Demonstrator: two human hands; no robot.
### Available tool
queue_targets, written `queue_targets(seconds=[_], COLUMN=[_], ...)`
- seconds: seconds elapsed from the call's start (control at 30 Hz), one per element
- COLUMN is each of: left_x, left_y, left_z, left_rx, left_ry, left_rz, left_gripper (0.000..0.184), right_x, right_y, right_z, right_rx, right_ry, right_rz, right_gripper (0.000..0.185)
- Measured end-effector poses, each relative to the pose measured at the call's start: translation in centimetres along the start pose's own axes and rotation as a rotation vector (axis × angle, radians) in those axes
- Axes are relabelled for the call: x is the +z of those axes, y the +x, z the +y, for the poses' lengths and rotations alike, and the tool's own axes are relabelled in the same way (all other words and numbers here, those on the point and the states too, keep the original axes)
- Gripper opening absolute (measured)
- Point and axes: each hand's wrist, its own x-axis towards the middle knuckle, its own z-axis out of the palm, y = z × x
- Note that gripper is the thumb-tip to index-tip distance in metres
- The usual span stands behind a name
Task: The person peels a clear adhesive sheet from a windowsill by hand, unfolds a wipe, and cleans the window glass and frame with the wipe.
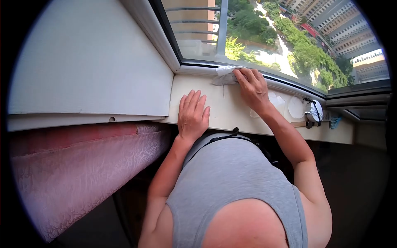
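My right hand (251,86) is closed on a whitish cloth or wipe (226,76), pressed against the lower window frame (197,69) where it meets the sill. The cloth's loose end hangs out to the left of my fingers. Flat on the cream window sill (215,110) lies my left hand (193,113), its fingers stretched out and holding nothing. A thin dark line runs on the sill just below the cloth.
Right of my right forearm, pale round plastic pieces (295,107) and a white item with a black strap (314,111) stand on the sill. A blue thing (335,122) lies farther right. A white panel (91,58) and a pink quilted mattress (87,165) flank my left.
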Motion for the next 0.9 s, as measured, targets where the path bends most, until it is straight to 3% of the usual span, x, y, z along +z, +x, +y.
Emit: queue_targets(seconds=[0.2,0.23,0.43,0.6,0.77,0.9], left_x=[-0.1,-0.2,-0.2,0.9,0.9,2.0], left_y=[0.9,1.1,2.6,4.0,5.5,5.9], left_z=[0.7,0.6,1.1,1.7,2.0,2.0], left_rx=[0.03,0.092,0.229,0.241,0.293,0.339], left_ry=[0.059,0.018,-0.014,-0.022,-0.067,0.007], left_rz=[0.016,-0.011,-0.212,-0.267,-0.311,-0.346], left_gripper=[0.048,0.048,0.051,0.052,0.047,0.041], right_x=[5.7,6.4,1.5,-4.3,-1.3,2.2], right_y=[5.3,5.9,2.5,-2.1,-1.1,2.8], right_z=[-6.0,-6.1,-1.1,3.4,0.9,-2.8], right_rx=[-0.035,-0.095,-0.095,0.052,0.146,0.076], right_ry=[0.111,0.076,0.076,-0.055,0.028,0.087], right_rz=[0.005,0.057,-0.059,-0.112,-0.003,0.024], right_gripper=[0.042,0.032,0.041,0.042,0.039,0.039])
